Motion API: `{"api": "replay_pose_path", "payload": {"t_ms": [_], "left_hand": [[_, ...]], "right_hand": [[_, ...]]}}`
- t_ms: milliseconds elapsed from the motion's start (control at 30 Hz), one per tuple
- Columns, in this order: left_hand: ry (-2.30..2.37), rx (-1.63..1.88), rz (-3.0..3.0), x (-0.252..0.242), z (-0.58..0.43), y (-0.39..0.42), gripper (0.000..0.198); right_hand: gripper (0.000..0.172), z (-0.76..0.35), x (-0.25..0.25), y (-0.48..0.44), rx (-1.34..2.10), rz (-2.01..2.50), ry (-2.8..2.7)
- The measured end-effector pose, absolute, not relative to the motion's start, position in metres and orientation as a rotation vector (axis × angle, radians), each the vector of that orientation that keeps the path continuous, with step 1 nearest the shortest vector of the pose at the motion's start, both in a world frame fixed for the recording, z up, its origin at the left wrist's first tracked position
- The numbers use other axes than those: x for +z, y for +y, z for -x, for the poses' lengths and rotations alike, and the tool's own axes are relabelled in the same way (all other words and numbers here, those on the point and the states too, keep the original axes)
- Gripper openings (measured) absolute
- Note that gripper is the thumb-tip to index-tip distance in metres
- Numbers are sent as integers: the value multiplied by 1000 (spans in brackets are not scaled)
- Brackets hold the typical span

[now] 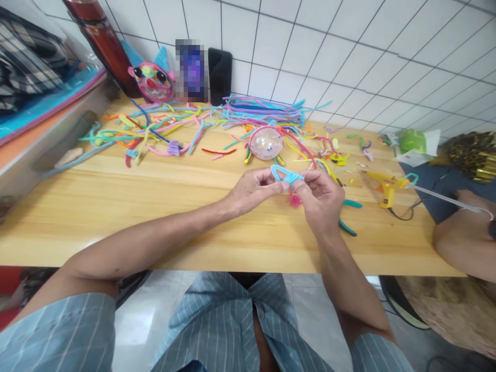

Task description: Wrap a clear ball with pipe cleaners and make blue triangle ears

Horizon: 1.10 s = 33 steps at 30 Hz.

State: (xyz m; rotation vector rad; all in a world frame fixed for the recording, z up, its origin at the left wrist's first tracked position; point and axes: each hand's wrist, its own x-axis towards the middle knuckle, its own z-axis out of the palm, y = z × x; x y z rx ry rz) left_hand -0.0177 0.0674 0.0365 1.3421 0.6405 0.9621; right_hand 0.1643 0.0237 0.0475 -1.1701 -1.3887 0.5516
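A light blue pipe cleaner (285,174), bent into a loop with coils at one end, is held between both hands above the table. My left hand (256,192) pinches it from the left with thumb and fingers. On the right, my right hand (321,195) grips the coiled end. A pink fuzzy piece (295,199) shows just below the fingers; whether it is touched I cannot tell. Just beyond the hands lies a clear round case with a pink rim (267,142). Teal-handled pliers (351,204) lie partly hidden behind my right hand.
Loose pipe cleaners (267,111) pile along the tiled wall. A yellow glue gun (385,188) stands at right, near another person's arm (465,237). At back left are a decorated face ornament (153,82), a red thermos (103,46) and a black phone (220,76).
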Motion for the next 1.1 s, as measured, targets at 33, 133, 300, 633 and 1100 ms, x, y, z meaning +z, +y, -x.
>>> {"api": "replay_pose_path", "payload": {"t_ms": [33, 133, 300, 633, 1100], "left_hand": [[650, 966, -1352, 35, 17, 68, 45], [645, 959, -1368, 33, 17, 68, 48], [624, 905, -1398, 36, 17, 69, 52], [669, 800, -1380, 38, 19, 71, 32], [717, 760, -1333, 40, 18, 67, 28]], "right_hand": [[5, -164, 49, 24, 569, 1171, -1395], [10, -165, 53, 24, 608, 1174, -1432], [13, -168, 55, 26, 615, 1258, -1438], [33, -172, 59, 33, 705, 1277, -1373], [27, -172, 59, 33, 822, 1307, -1360]]}}
